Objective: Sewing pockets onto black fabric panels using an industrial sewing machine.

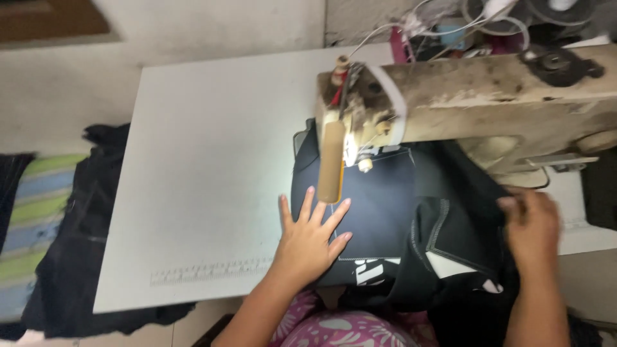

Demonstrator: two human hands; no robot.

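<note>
- Head view: I see one dark garment (385, 212) lying on the white worktop (212, 160), spread under the head of one worn, cream-coloured sewing machine (488, 96). Its bulk is bunched toward the near right, where pale stitched seams and white printed patches show.
- My left hand (308, 241) lies flat on the left part of the garment, fingers fanned apart and pressing down, pinching nothing. It sits just near of the needle area, beside a tan cylindrical part (331, 160) hanging from the machine head.
- My right hand (533, 228) is blurred; it rests on the bunched folds at the right, below the machine arm. I cannot tell whether that grip is closed on the cloth or only laid on it.
- I judge the garment soft, light and limp: it will fold and slide readily on the smooth worktop, so flat palms hold it better than fingertips, and the seamed edges give the firmest hold.
- Count: two hands, one garment on the worktop, one machine, one printed ruler strip (212, 271) along the near edge.
- A further heap of dark cloth (77, 257) hangs off the left side, by striped fabric (32, 212).
</note>
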